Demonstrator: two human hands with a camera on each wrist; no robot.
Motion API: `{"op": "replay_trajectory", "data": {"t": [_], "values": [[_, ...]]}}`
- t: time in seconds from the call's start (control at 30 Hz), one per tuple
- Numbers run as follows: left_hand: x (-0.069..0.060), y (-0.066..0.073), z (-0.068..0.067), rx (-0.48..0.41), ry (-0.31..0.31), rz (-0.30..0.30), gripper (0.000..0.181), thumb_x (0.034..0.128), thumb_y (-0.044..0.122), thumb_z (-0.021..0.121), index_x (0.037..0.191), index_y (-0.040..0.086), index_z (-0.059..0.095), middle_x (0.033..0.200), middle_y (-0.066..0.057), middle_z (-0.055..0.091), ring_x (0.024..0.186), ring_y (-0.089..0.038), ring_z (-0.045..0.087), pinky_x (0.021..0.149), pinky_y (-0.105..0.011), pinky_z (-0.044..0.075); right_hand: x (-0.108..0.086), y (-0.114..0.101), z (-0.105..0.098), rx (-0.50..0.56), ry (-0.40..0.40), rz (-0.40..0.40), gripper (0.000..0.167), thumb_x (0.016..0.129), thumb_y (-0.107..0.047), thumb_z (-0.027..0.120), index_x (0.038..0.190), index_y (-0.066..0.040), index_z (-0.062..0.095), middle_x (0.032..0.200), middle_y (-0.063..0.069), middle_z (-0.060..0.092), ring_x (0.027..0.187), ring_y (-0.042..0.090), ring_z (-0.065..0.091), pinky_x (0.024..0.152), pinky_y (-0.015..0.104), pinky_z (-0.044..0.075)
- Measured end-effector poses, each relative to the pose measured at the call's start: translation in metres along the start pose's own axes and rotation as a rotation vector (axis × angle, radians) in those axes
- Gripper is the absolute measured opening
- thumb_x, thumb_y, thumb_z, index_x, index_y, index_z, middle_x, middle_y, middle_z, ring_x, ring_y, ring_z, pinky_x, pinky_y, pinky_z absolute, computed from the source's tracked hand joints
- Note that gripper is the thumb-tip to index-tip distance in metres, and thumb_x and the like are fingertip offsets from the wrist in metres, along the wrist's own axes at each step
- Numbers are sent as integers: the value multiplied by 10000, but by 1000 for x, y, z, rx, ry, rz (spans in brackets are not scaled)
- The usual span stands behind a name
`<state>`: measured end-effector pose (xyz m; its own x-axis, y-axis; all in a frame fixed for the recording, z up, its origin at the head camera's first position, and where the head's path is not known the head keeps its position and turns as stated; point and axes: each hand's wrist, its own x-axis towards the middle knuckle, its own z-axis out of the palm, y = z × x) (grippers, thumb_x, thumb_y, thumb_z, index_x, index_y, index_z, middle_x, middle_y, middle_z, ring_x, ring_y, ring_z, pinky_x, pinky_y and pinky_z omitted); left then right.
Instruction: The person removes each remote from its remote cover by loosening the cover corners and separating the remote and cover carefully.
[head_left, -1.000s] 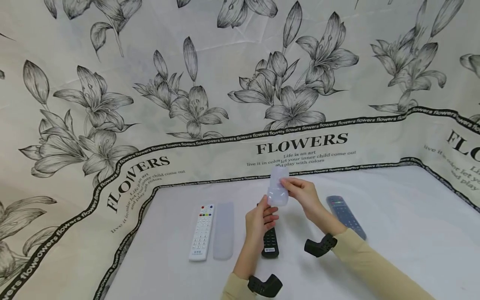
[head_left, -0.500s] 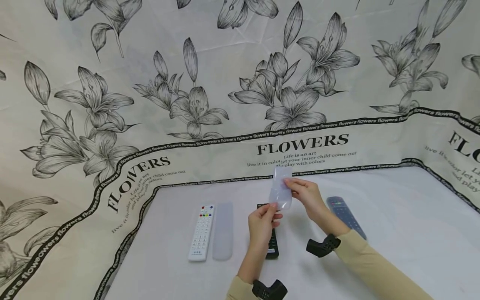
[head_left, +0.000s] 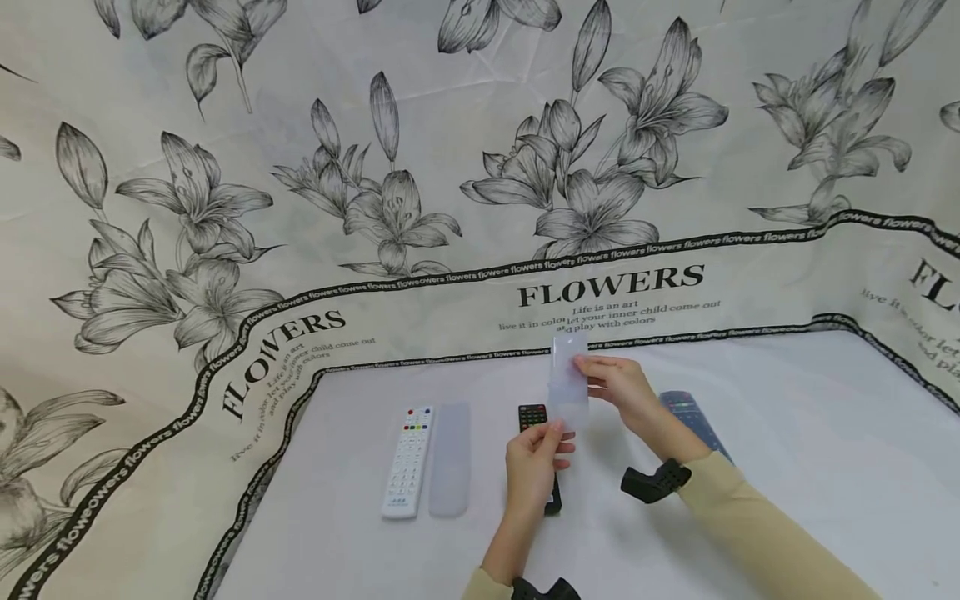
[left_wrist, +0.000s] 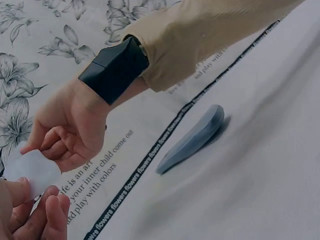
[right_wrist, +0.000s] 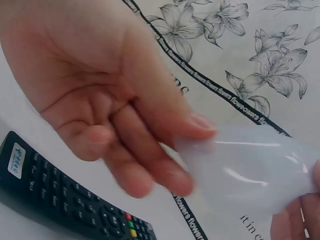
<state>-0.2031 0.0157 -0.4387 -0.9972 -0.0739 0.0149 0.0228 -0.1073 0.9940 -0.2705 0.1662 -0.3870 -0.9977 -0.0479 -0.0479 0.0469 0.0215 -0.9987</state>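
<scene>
A translucent, soft-looking remote cover (head_left: 568, 387) is held above the table, upright in the head view. My left hand (head_left: 532, 462) pinches its lower end between thumb and fingers. Higher up, my right hand (head_left: 624, 392) pinches its right edge. The right wrist view shows the cover (right_wrist: 245, 167) glossy and stretching between both hands, the right thumb on top. Beneath my left hand lies a black remote (head_left: 532, 413), partly hidden by it; its keys and label show in the right wrist view.
To the left lie a white remote (head_left: 407, 462) and, beside it, a flat translucent cover (head_left: 450, 458). A blue-grey remote (head_left: 693, 421) rests right of the hands, partly behind the right forearm. A flower-printed cloth (head_left: 405, 317) hangs behind the white table (head_left: 330, 500).
The cover's lower end, folded back and bulging a second ago, now hangs straight and longer. My left hand has shifted right and slightly down, uncovering the black remote's top.
</scene>
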Motion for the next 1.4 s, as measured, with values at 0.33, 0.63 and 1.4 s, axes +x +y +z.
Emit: {"op": "replay_trajectory", "data": {"t": [0.33, 0.63, 1.4], "values": [[-1, -2, 1, 33, 14, 16, 253, 919, 191, 632, 959, -51, 693, 890, -164, 742, 709, -152, 699, 581, -207, 556, 1, -10, -10, -80, -62, -18, 523, 941, -295, 608, 1283, 93, 538, 886, -164, 650, 853, 0, 638, 830, 232, 552], [-11, -6, 4, 26, 51, 32, 239, 883, 156, 674, 954, -70, 710, 837, -189, 737, 686, -226, 729, 541, -202, 546, -7, -9, -12, -30, -14, 5, 495, 945, -230, 602, 1288, 116, 516, 823, -173, 645, 785, -7, 635, 739, 179, 549], [-31, -16, 1, 109, 7, -84, 233, 877, 219, 670, 889, -7, 729, 753, -125, 738, 565, -145, 682, 503, -188, 517, 3, -1, -24, -81, -112, 26, 563, 968, -292, 558, 1366, 88, 439, 883, -149, 621, 825, 30, 640, 745, 219, 567]]}}
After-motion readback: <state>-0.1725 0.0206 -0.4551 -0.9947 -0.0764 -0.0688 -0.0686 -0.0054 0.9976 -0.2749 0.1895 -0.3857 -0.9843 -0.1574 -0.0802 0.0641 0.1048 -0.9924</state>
